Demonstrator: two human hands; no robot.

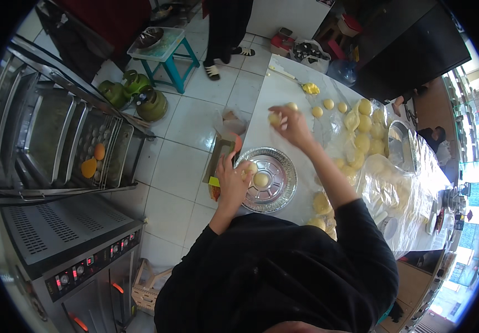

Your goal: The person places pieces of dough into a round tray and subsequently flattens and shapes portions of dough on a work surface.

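Dough ball (252, 166) gripped by my left hand (230, 178), over foil pan (282, 193), beside second ball (261, 180) inside. My right hand (293, 127) curled round third ball (274, 119), over table (272, 93). Squeezing too hard might dent soft-looking dough; crowding might make balls stick.

Left hand (231, 180) with dough ball (252, 167) at foil pan (277, 192)
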